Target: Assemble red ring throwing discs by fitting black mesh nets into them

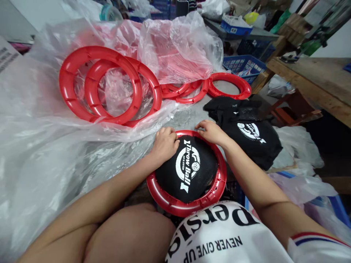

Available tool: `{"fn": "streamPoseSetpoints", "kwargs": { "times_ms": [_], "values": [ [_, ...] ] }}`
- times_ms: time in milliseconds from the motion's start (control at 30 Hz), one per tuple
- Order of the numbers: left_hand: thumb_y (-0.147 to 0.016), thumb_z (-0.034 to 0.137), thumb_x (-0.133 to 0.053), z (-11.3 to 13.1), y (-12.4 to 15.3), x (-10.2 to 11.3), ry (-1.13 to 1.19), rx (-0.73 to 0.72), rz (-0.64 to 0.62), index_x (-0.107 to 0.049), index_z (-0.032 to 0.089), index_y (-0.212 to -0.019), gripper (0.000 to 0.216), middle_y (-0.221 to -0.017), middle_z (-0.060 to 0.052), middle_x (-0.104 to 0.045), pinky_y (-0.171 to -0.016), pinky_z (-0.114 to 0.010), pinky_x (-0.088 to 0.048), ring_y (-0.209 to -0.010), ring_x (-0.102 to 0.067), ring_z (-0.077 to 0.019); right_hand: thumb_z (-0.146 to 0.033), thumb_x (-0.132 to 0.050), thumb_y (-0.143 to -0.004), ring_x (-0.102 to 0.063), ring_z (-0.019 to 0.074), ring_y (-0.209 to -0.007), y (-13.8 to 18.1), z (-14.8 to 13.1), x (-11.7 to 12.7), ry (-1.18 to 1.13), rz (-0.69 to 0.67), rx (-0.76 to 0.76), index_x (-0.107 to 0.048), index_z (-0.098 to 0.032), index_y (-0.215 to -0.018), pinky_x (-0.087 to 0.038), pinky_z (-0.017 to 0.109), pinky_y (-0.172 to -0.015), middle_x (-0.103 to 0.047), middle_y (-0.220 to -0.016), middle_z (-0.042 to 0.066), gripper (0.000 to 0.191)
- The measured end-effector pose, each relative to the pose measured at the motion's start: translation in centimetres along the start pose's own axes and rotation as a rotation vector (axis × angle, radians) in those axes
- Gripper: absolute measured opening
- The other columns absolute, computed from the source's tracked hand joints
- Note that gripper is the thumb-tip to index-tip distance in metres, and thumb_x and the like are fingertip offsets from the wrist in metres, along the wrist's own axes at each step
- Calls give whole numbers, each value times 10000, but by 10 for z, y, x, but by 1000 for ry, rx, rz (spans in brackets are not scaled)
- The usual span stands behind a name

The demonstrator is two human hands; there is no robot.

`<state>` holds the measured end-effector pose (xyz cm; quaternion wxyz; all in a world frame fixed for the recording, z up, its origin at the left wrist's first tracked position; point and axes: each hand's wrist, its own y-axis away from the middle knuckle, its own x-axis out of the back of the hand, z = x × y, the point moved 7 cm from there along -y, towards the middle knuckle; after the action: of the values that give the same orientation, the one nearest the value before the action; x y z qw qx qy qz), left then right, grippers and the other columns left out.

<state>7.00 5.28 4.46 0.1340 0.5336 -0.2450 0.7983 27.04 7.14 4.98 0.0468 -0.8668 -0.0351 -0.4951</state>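
Note:
A red plastic ring point(161, 196) rests close against my body. Across its opening lies a round black mesh net point(167, 179) printed with white "Throw Ball" lettering. My left hand point(166, 143) has its fingers curled at the far-left part of the rim, where ring and net meet. On the far-right part of the rim, my right hand point(209, 131) bends its fingers over the edge, thumb toward the net. The fingertips of both hands are partly hidden. Beside my right forearm is a pile of black mesh nets point(263, 146), with the same white print on top.
Loose red rings point(67, 86) lie on clear plastic sheeting point(35, 153) at the left. Another red ring point(244, 86) sits beyond the nets. A plastic bag of red parts point(178, 51) stands behind. Blue crates point(244, 62) and a wooden bench point(315, 87) are at the right.

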Motion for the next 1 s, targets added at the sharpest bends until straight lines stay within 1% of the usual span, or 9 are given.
{"fn": "streamPoseSetpoints", "kwargs": {
  "times_ms": [100, 167, 233, 333, 467, 633, 767, 867, 1000],
  "values": [
    [-935, 272, -608, 1, 1, -2, -64, 9, -36, -716, 180, -930, 141, -1183, -134, -640, -1025, -500, -461, -1162, -549, -333, -155, -614, -800, -649, 192, -863, -17, 12, 11, -275, 89, -101, -767, -147, -998, -496, 319, -864, -760, -1019, 80, 251],
    [-930, 282, -624, 0, 0, -4, -66, 19, -60, -712, 183, -917, 133, -1170, -133, -639, -1028, -495, -463, -1159, -551, -330, -164, -610, -775, -632, 170, -793, -29, 16, 10, -485, 125, -149, -764, -132, -944, -494, 299, -817, -760, -908, 53, 231],
    [-914, 275, -648, -2, -3, -6, -37, 31, -81, -704, 187, -883, 109, -1158, -124, -642, -1035, -484, -468, -1155, -556, -322, -170, -630, -749, -628, 156, -783, -39, 10, 1, -648, 140, -142, -752, -135, -857, -492, 284, -822, -749, -843, 34, 166],
    [-898, 269, -669, -4, -7, -9, 18, 58, -119, -695, 184, -834, 109, -1175, -115, -642, -1059, -476, -468, -1172, -559, -317, -160, -654, -727, -631, 140, -777, -48, -4, -27, -777, 84, -110, -720, -149, -766, -497, 267, -837, -739, -807, 22, 77],
    [-909, 276, -656, -4, -8, -11, 72, 63, -146, -727, 170, -885, 130, -1216, -118, -634, -1106, -469, -457, -1215, -554, -314, -198, -651, -777, -606, 129, -726, -46, -11, -60, -692, 51, -102, -714, -157, -786, -496, 256, -766, -721, -776, 11, 76],
    [-905, 255, -647, -1, -7, -14, 94, 46, -162, -742, 169, -1033, 181, -1258, -124, -613, -1128, -450, -455, -1261, -547, -312, -200, -620, -810, -626, 137, -764, -39, -9, -66, -571, 53, -44, -720, -164, -812, -491, 254, -766, -736, -828, 16, 107],
    [-854, 243, -700, -1, -9, -16, 89, 73, -175, -701, 174, -884, 74, -1244, -118, -608, -1106, -455, -469, -1232, -550, -320, -184, -609, -813, -632, 136, -771, -36, -9, -63, -560, 41, -42, -720, -164, -825, -490, 247, -750, -738, -833, 16, 113],
    [-810, 229, -725, -3, -12, -16, 142, 110, -179, -640, 188, -815, 94, -1206, -104, -611, -1084, -454, -479, -1204, -561, -310, -192, -617, -814, -640, 139, -767, -33, -10, -63, -550, 35, -50, -721, -163, -829, -496, 247, -739, -739, -823, 18, 108],
    [-851, 240, -660, -7, -16, -14, 221, 145, -142, -594, 202, -779, 105, -1118, -89, -618, -1070, -440, -483, -1160, -590, -284, -204, -645, -795, -661, 158, -792, -32, -11, -63, -560, 14, -48, -730, -166, -807, -512, 262, -754, -748, -823, 26, 94]
  ]
}}
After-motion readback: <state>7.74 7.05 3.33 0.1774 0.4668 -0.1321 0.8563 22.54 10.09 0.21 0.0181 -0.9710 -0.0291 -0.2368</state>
